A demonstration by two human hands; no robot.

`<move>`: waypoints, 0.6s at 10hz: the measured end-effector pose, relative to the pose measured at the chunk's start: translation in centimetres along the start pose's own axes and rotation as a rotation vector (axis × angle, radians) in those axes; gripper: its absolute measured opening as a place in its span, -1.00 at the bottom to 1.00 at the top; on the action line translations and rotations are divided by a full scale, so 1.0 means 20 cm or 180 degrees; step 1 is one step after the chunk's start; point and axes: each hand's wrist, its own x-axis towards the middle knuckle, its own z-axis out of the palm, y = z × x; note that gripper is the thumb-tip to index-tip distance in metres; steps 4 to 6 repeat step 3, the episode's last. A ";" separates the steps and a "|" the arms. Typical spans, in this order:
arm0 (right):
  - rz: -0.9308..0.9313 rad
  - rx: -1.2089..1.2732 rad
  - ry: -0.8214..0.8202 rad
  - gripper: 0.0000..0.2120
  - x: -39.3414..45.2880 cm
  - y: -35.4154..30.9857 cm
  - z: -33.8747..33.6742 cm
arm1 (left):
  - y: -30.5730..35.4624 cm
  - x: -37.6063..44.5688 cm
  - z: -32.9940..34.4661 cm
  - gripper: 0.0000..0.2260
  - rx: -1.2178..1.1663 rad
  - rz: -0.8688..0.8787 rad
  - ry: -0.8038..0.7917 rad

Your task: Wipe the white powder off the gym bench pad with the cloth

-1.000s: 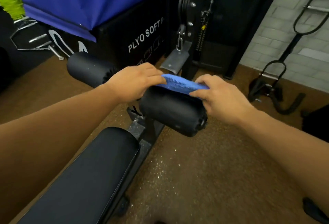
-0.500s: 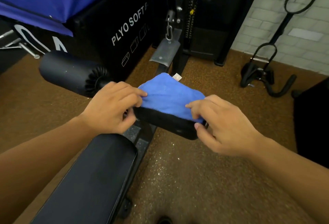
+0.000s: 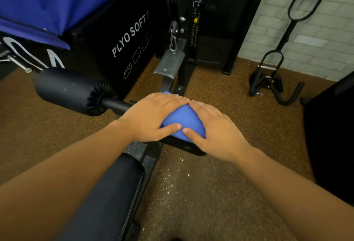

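Observation:
A blue cloth (image 3: 184, 124) is draped over the right black roller pad (image 3: 183, 146) of the gym bench. My left hand (image 3: 151, 116) and my right hand (image 3: 214, 135) both lie pressed on the cloth, fingertips almost meeting over it, so most of the roller is hidden. The left roller pad (image 3: 70, 91) sticks out bare to the left with a few white specks on it. The long black bench pad (image 3: 107, 198) runs toward me under my left forearm.
Black and blue plyo boxes (image 3: 122, 36) stand behind the left roller. A cable machine post (image 3: 183, 30) rises straight ahead. A black handle attachment (image 3: 274, 80) leans on the brick wall at right. White powder specks dot the brown floor (image 3: 191, 193).
Both hands moved together over the cloth and now cover it, palms down, on the right roller. The view has tilted down slightly.

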 end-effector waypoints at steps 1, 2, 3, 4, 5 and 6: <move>0.0043 -0.0028 -0.0285 -0.26 0.02 -0.01 -0.03 | 0.01 0.04 -0.03 -0.39 -0.0032 -0.0245 -0.0357; 0.0159 -0.0005 -0.0374 -0.21 0.03 0.00 -0.16 | 0.06 0.08 -0.12 -0.33 -0.0025 -0.0491 -0.0606; 0.0269 -0.0155 -0.0002 -0.20 0.00 0.01 -0.38 | 0.16 0.14 -0.28 -0.23 0.0177 -0.0764 -0.0430; 0.0269 -0.0155 -0.0002 -0.20 0.00 0.01 -0.38 | 0.16 0.14 -0.28 -0.23 0.0177 -0.0764 -0.0430; 0.0269 -0.0155 -0.0002 -0.20 0.00 0.01 -0.38 | 0.16 0.14 -0.28 -0.23 0.0177 -0.0764 -0.0430; 0.0269 -0.0155 -0.0002 -0.20 0.00 0.01 -0.38 | 0.16 0.14 -0.28 -0.23 0.0177 -0.0764 -0.0430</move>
